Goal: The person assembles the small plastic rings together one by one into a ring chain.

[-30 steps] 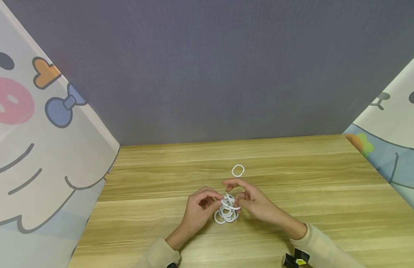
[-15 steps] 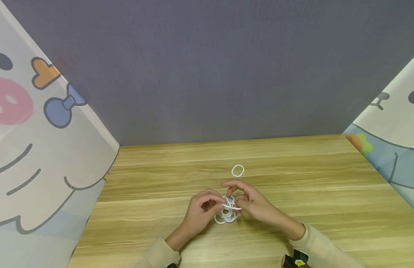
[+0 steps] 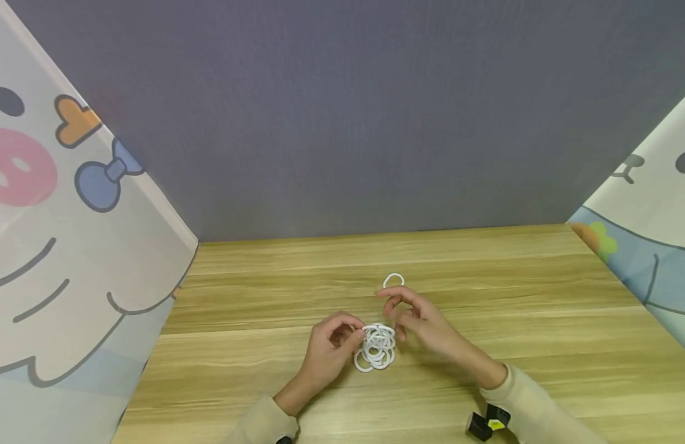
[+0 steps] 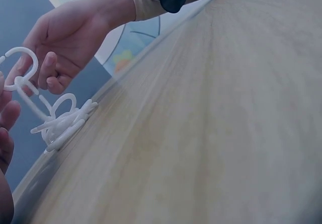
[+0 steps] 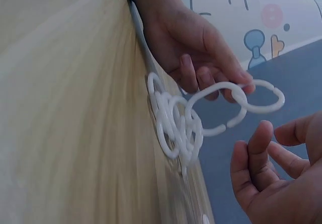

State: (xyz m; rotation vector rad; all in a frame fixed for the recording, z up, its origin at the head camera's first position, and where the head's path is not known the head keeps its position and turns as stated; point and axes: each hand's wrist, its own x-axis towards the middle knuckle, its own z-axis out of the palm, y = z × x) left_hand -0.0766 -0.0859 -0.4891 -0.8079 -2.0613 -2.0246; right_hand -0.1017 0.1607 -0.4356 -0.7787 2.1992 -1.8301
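Observation:
My left hand point(image 3: 332, 345) pinches a white plastic ring point(image 5: 266, 110) between thumb and fingertips, held above the table. Through it passes a second white ring point(image 5: 215, 87), which slants down to a heap of linked white rings point(image 5: 166, 128) on the wood. The rings have small gaps in them. Just right of the heap, my right hand point(image 3: 425, 320) hovers with loosely bent fingers and nothing between them; the right wrist view shows it apart from the rings. Beyond its index finger a single loose ring point(image 3: 394, 275) lies on the table, its near side hidden by that finger.
The wood-grain table point(image 3: 253, 277) reaches back to a grey panel point(image 3: 342, 123). Cartoon-printed panels point(image 3: 142, 246) stand along both sides. Black wrist devices point(image 3: 489, 424) sit at the sleeves.
My right hand has let go of a ring and drawn back up and right, now partly covering the loose ring. My left hand keeps its pinch and has shifted slightly left.

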